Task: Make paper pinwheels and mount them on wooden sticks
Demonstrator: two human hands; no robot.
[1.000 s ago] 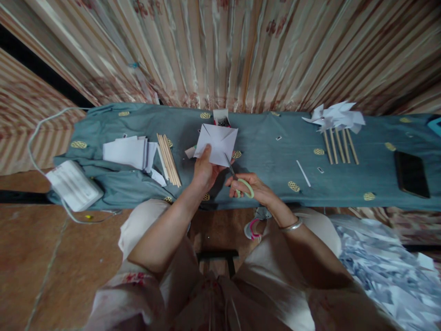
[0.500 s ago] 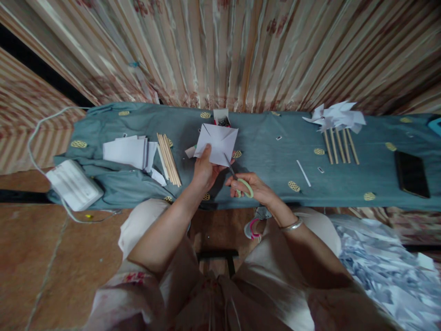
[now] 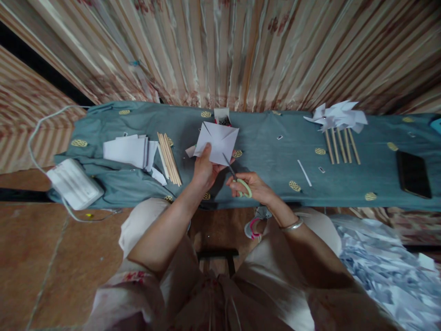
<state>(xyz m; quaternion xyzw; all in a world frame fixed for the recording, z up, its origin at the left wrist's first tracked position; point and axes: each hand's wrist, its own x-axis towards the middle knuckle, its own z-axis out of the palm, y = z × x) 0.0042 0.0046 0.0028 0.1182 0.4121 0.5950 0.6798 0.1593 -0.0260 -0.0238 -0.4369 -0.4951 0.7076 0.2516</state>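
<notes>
A square sheet of white paper (image 3: 217, 138) with cuts running in from its corners is held over the table by my left hand (image 3: 204, 171). The thumb lies on top of the sheet and the fingers are under it. My right hand (image 3: 251, 184) is closed round the green handles of a pair of scissors (image 3: 245, 186). The dark blades reach over the sheet's near right corner. Just behind the paper stands a small open box (image 3: 222, 115) of dark little pieces, partly covered by the sheet.
Left on the green cloth (image 3: 268, 170) are stacked papers (image 3: 126, 151), wooden sticks (image 3: 168, 158) and a white power strip (image 3: 75, 185). To the right lie paper pinwheels on sticks (image 3: 339, 117), a paper strip (image 3: 304, 173) and a black phone (image 3: 413, 174). Paper pieces (image 3: 389, 262) fill a bag lower right.
The scissors' blade tips have shifted slightly left over the paper's near corner, and the handles have drawn a little closer together. My left hand keeps the sheet almost in place.
</notes>
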